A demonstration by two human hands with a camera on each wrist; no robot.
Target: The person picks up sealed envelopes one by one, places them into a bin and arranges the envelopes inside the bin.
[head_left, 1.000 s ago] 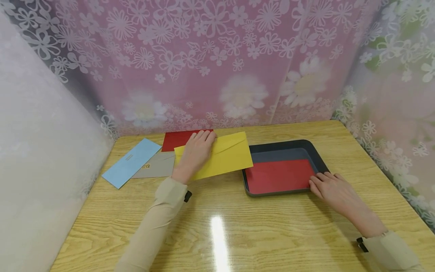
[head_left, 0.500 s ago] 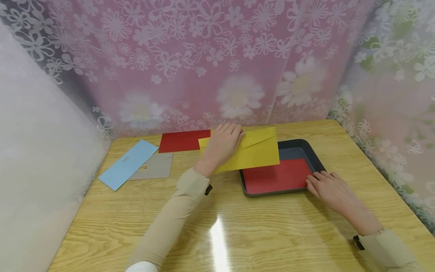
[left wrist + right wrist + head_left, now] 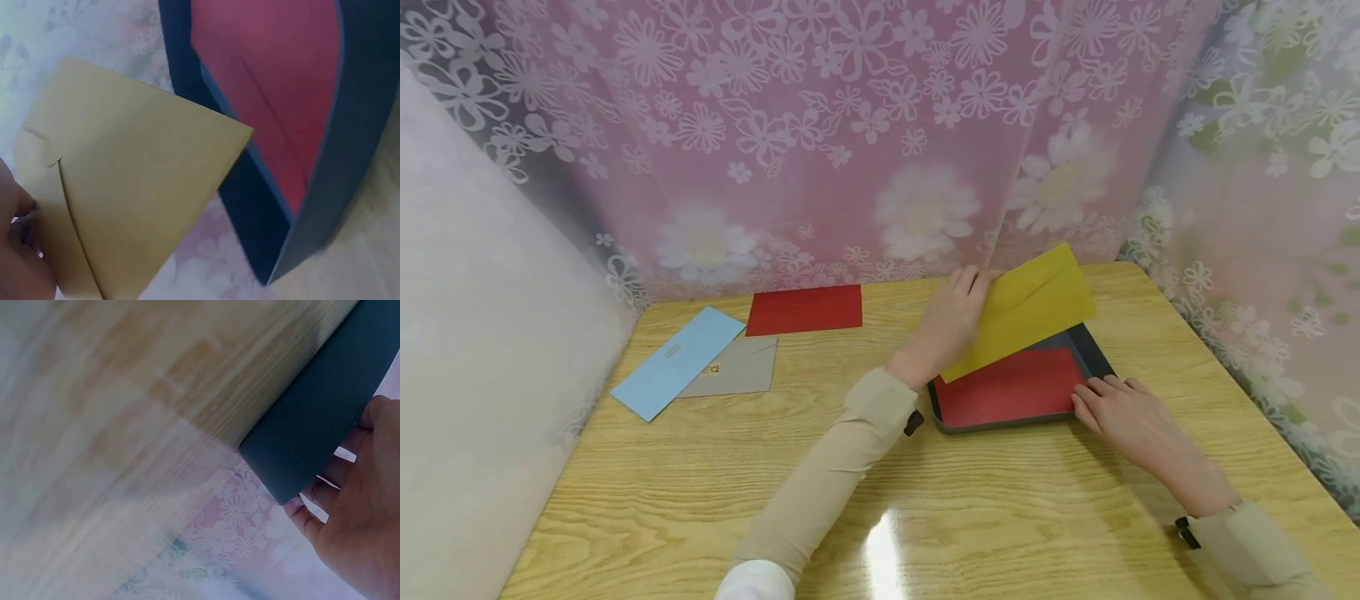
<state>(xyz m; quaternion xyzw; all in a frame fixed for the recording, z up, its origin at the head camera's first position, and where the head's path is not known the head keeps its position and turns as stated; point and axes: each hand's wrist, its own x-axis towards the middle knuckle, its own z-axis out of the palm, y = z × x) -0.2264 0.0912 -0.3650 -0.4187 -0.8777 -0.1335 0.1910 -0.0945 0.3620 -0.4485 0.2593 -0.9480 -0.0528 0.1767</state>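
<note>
My left hand (image 3: 946,327) pinches a yellow envelope (image 3: 1030,308) by its left part and holds it raised and tilted over a dark tray (image 3: 1093,350). In the left wrist view the envelope's flap line runs close to the fingers (image 3: 24,203), and its far corner overlaps the tray. A red envelope (image 3: 1011,387) lies flat inside the tray, its upper edge partly hidden behind the yellow one. At the tray's front right corner my right hand (image 3: 1127,421) grips the rim; the right wrist view has thumb and fingers along the tray wall (image 3: 312,412).
On the left of the wooden table (image 3: 700,492) lies a light blue envelope (image 3: 677,362), overlapping a grey envelope (image 3: 737,367). Another red envelope (image 3: 805,309) lies behind them near the back edge. A pink flowered curtain (image 3: 820,167) hangs behind the table.
My left hand has carried the yellow envelope rightward from beside the grey and red envelopes to above the tray, tilting its right end up. My right hand has stayed on the tray's corner.
</note>
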